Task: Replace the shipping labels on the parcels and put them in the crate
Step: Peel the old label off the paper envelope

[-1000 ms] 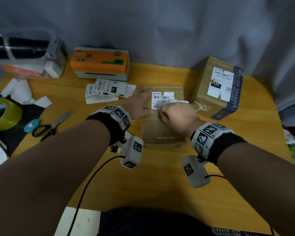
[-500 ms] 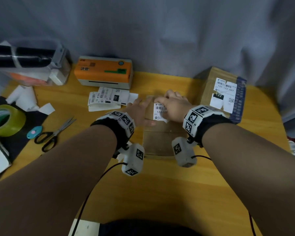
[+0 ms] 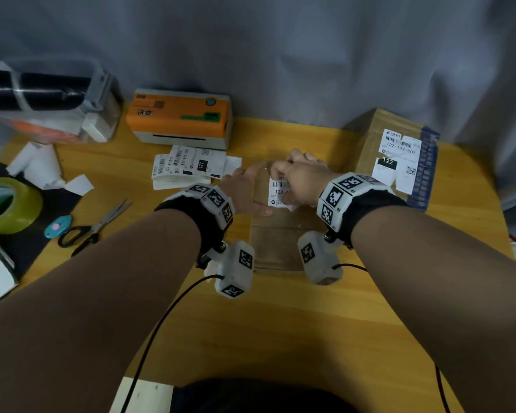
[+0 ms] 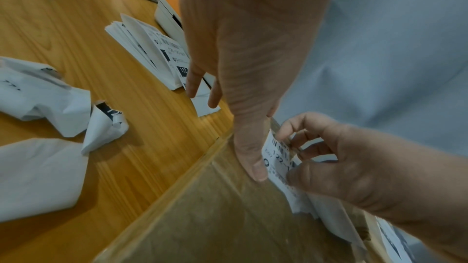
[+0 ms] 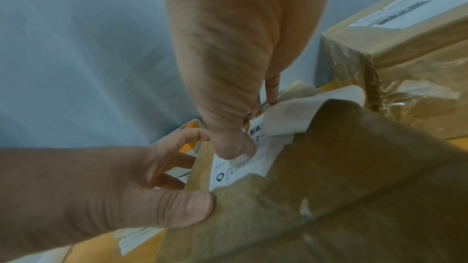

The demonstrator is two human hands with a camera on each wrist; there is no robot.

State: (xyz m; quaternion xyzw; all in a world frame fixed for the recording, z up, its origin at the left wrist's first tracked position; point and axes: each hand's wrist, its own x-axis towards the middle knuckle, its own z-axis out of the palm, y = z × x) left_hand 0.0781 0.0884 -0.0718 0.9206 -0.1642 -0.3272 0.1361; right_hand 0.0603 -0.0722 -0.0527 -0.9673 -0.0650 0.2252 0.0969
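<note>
A brown cardboard parcel (image 3: 280,242) lies flat at the table's middle, with a white barcode label (image 3: 278,192) on its far end. My left hand (image 3: 249,195) holds the parcel's left edge, thumb (image 4: 250,163) pressed on top beside the label (image 4: 277,159), fingers down the side. My right hand (image 3: 283,174) reaches over the label and pinches its part-peeled, curled flap (image 5: 291,113); its thumb (image 5: 233,143) lies on the printed face. A second, taller parcel (image 3: 367,150) with a white label (image 3: 399,156) stands at the right.
An orange label printer (image 3: 179,117) sits at the back, a stack of printed labels (image 3: 191,165) in front of it. Scissors (image 3: 96,225), a green tape roll (image 3: 9,204) and crumpled backing paper (image 3: 42,168) lie left. A clear plastic box (image 3: 48,102) stands back left.
My right hand moved from the label's near right side up and over its far edge, taking the peeled flap along. My left hand stayed on the parcel's left edge.
</note>
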